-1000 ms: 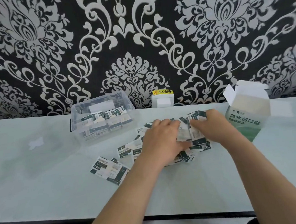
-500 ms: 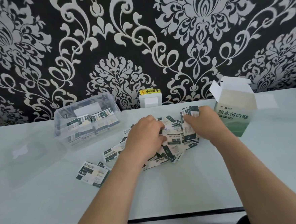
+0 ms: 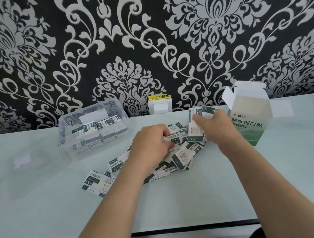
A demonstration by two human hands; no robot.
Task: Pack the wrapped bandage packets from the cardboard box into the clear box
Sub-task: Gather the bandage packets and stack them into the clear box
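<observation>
Mid-counter [image 3: 176, 201], a loose heap of packets [image 3: 181, 157], overlapping and lying at all angles. Left hand [image 3: 150, 147] down on the heap's left side, fingers curled and pinching one packet [image 3: 172, 137] that juts out to the right. Right hand [image 3: 220, 127] raised just above the heap's far right edge, fingers closed around a small upright stack [image 3: 195, 133] of packets, thumb on the near face. The two hands close together but apart, the pinched packet nearly meeting the stack.

Just right of the right hand, touching or nearly so: the cardboard box [image 3: 249, 125], upright, top flaps open, green and white with printed characters. How much is left inside cannot be told.

Far left, well apart from the heap: the clear box [image 3: 65, 138], open-topped, standing against the wall, with rows of packets inside on edge. Between it and the heap, only bare counter. In front of it and left of the left forearm, a few stray packets [image 3: 96, 180] lying flat, partly hidden by that arm.

Farther left, a faint clear flat piece [image 3: 23, 161] on the counter, too dim to make out.

Behind, black-and-silver damask wallpaper [image 3: 128, 37], and low on it a white wall plate [image 3: 160, 107] under a yellow label [image 3: 159, 96].
</observation>
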